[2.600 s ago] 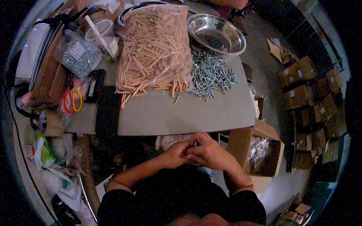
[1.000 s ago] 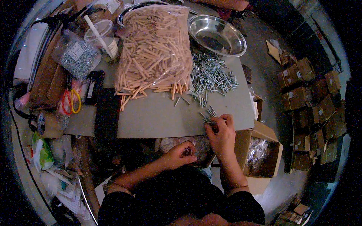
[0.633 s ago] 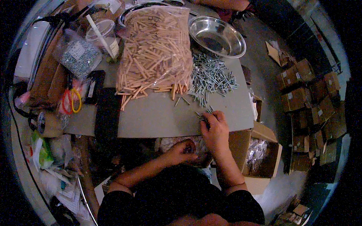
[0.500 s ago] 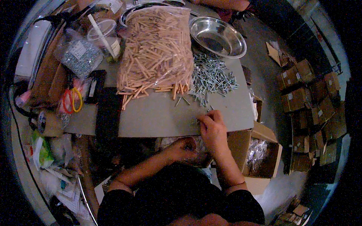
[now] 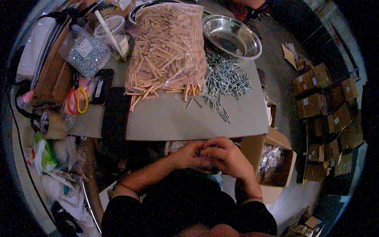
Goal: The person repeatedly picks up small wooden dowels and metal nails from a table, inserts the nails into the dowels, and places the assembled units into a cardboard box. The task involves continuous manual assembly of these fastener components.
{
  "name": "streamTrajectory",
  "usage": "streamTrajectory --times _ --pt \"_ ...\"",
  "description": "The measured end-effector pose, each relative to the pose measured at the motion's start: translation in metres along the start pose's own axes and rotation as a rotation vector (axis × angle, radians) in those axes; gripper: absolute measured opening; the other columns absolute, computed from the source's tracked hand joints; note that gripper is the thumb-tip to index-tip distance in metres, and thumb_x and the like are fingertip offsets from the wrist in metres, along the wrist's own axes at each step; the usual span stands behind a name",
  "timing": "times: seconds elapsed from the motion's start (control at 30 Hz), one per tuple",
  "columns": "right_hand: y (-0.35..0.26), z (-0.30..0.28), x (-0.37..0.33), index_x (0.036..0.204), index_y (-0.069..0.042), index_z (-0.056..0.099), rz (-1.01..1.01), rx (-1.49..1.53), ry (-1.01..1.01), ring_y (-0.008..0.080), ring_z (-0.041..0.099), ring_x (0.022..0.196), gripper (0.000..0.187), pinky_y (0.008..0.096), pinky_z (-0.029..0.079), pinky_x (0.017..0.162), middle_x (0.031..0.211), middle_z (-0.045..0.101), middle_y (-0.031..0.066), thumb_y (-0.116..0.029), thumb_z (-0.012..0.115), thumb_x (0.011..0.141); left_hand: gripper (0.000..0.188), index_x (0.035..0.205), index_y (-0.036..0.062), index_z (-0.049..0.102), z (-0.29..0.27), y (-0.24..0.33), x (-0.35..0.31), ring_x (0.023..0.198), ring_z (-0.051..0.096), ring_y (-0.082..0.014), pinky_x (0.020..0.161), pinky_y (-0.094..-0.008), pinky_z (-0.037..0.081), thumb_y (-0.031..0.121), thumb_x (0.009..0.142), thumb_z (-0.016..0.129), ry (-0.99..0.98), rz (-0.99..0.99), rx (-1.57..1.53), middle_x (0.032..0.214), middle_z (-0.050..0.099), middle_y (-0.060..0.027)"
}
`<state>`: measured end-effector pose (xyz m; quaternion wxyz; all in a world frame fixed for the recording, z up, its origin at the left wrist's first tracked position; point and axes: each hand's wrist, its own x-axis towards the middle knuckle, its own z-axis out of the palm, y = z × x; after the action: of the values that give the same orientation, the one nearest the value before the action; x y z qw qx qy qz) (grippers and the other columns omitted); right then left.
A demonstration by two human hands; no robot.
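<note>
My two hands meet just in front of the table's near edge, close to my body. The fingers of my right hand (image 5: 228,158) are curled and reach over those of my left hand (image 5: 188,157), which is also closed. Whatever is between them is hidden. Beyond them, a pile of thin silvery metal rods, like screws or bolts (image 5: 225,79), lies on the grey tabletop (image 5: 169,122). A few loose ones lie nearer to me. Left of the pile, a large clear bag of short wooden dowels (image 5: 167,51) lies with its near end spilling dowels.
A shiny steel bowl (image 5: 233,37) stands behind the metal pile. To the left are scissors (image 5: 77,100) with red and yellow handles, a bag of small metal parts (image 5: 87,55) and a clear plastic cup (image 5: 112,29). An open carton (image 5: 276,158) stands right of the table; cartons (image 5: 316,106) are stacked beyond.
My right hand has drawn back from the tabletop by the metal rods to meet my left hand. A few loose rods now show where its fingertips were. The view has shifted slightly.
</note>
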<state>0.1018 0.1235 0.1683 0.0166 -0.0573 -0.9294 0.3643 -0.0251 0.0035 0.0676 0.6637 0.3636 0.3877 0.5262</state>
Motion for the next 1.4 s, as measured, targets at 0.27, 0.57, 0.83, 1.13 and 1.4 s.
streamTrajectory --times 0.27,0.57,0.83,1.13,1.4 --pt "0.001 0.003 -0.011 0.085 -0.008 0.063 -0.047 0.027 0.185 0.0281 0.057 0.092 0.024 0.0361 0.048 0.077 0.096 0.059 0.0089 -0.005 0.074 0.064 0.038 0.108 0.0016 0.054 0.013 0.006 -0.013 0.097 0.057 -0.0255 0.086 -0.0340 0.045 0.017 0.077 0.070 0.336 0.402 0.554 0.104 0.059 -0.0130" --pt "0.008 0.006 -0.019 0.086 -0.005 0.060 0.091 0.169 0.154 0.0287 0.057 0.078 0.016 0.0361 0.048 0.068 0.081 0.058 0.0101 -0.006 0.068 0.072 0.013 0.088 0.0017 0.058 0.022 0.011 -0.016 0.084 0.059 -0.0323 0.077 -0.0396 0.047 0.010 0.079 0.064 0.440 0.500 0.824 0.089 0.061 -0.0143" --pt "0.026 -0.004 -0.050 0.073 -0.003 0.056 0.137 0.195 0.199 0.0243 0.053 0.069 0.009 0.0332 0.043 0.060 0.074 0.054 0.0095 -0.005 0.064 0.074 0.010 0.088 0.0013 0.057 0.032 0.012 0.004 0.081 0.059 -0.0321 0.072 -0.0383 0.047 0.010 0.083 0.060 0.410 0.415 0.663 0.087 0.060 -0.0149" --pt "0.071 -0.057 -0.191 0.074 -0.006 0.057 1.032 -0.699 0.544 0.0306 0.059 0.066 0.020 0.0392 0.047 0.059 0.073 0.060 0.0137 -0.022 0.069 0.075 0.031 0.109 0.0010 0.053 0.004 -0.135 0.051 0.115 0.046 -0.0392 0.095 -0.0488 0.041 0.017 0.083 0.054 0.074 0.263 1.331 0.129 0.045 -0.0209" --pt "0.080 -0.020 -0.121 0.082 -0.002 0.061 0.595 -0.382 0.508 0.0270 0.059 0.069 0.016 0.0341 0.048 0.061 0.079 0.061 0.0131 -0.008 0.071 0.071 0.023 0.098 0.0030 0.056 0.007 -0.150 0.087 0.105 0.051 -0.0380 0.089 -0.0479 0.043 0.019 0.084 0.047 0.106 -0.141 1.304 0.117 0.050 -0.0191"
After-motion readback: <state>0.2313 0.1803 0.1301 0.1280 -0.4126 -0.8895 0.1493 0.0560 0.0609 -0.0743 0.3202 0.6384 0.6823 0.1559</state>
